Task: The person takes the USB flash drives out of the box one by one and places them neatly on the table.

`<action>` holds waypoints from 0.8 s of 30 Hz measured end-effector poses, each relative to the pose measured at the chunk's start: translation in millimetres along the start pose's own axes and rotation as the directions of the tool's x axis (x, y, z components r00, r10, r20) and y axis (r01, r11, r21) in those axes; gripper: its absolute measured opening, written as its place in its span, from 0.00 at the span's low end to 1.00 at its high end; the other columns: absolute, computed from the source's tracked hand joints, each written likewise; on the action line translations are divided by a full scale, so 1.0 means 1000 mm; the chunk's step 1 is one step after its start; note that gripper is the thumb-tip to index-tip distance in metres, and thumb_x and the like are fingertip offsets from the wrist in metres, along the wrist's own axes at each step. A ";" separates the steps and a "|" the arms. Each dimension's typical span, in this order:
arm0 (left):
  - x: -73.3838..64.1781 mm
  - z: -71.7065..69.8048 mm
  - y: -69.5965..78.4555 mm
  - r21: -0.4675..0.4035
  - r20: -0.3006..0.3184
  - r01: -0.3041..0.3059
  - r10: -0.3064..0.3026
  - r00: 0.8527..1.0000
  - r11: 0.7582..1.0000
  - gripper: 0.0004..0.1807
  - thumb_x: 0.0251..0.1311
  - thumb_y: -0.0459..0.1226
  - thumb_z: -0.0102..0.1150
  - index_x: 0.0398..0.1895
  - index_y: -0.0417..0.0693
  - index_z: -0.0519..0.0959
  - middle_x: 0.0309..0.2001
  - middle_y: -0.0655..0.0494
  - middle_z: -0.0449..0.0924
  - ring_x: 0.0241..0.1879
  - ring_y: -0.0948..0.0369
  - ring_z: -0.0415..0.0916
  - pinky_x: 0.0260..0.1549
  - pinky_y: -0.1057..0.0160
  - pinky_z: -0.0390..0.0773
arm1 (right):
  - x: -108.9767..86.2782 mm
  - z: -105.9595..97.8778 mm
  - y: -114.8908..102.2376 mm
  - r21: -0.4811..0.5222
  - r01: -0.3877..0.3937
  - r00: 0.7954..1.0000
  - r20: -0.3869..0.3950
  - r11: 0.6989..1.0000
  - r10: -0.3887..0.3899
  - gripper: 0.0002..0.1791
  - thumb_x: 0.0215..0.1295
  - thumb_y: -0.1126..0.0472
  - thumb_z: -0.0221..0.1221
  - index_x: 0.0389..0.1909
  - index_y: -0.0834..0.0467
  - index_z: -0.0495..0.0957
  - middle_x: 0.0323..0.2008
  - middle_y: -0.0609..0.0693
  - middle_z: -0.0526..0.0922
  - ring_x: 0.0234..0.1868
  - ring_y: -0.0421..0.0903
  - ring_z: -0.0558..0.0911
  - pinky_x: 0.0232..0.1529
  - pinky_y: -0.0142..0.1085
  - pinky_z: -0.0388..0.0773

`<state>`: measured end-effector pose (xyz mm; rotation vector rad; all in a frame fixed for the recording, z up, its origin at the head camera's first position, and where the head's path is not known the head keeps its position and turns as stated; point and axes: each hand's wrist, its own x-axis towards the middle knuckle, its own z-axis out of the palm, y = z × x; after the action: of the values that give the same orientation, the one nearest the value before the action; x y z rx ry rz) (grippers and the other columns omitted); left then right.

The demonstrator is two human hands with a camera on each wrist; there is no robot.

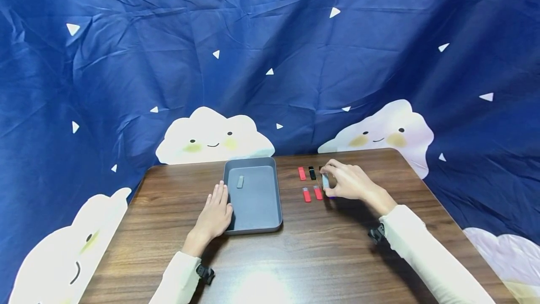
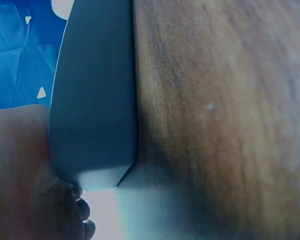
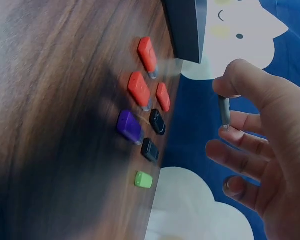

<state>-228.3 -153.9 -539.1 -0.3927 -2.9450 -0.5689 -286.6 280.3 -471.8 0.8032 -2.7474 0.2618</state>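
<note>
My right hand (image 1: 350, 182) pinches a grey USB flash drive (image 3: 224, 111) between thumb and fingers, held above the table. My left hand (image 1: 214, 212) lies with straight fingers along the left rim of a grey tray (image 1: 255, 215). Inside the tray, toward its back left, lies another grey flash drive (image 1: 240, 182). Below my right hand in the right wrist view are several more drives: a red one (image 3: 139, 89), a purple one (image 3: 129, 125), two black ones, one of them a squarish drive (image 3: 150, 149), and a green one (image 3: 144, 179).
The wooden table (image 1: 295, 257) carries the tray at centre, with the loose drives just right of it. A blue curtain (image 1: 253, 32) with white clouds hangs behind the table's back edge. Dark wrist devices sit on both sleeves.
</note>
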 end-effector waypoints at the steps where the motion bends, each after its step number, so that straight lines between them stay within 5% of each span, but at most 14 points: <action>1: 0.000 0.000 0.000 0.008 0.003 0.004 -0.004 1.000 1.000 0.35 0.80 0.38 0.41 0.81 0.24 0.53 0.85 0.31 0.47 0.85 0.36 0.47 0.82 0.35 0.53 | -0.001 0.001 0.001 -0.002 0.000 1.000 -0.001 1.000 0.000 0.29 0.50 0.45 0.75 0.54 0.52 0.87 0.52 0.45 0.83 0.26 0.41 0.77 0.26 0.41 0.77; 24: -0.002 0.007 -0.003 0.015 -0.008 -0.001 0.001 1.000 1.000 0.34 0.80 0.38 0.40 0.82 0.25 0.54 0.85 0.33 0.47 0.85 0.37 0.47 0.82 0.36 0.53 | -0.021 0.006 0.024 0.021 -0.041 0.999 0.027 0.999 0.040 0.30 0.48 0.50 0.74 0.55 0.54 0.86 0.54 0.48 0.83 0.24 0.39 0.73 0.24 0.40 0.73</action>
<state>-227.2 -154.4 -546.7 -0.3888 -2.9397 -0.5467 -284.4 309.0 -486.2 0.7623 -2.7923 0.2910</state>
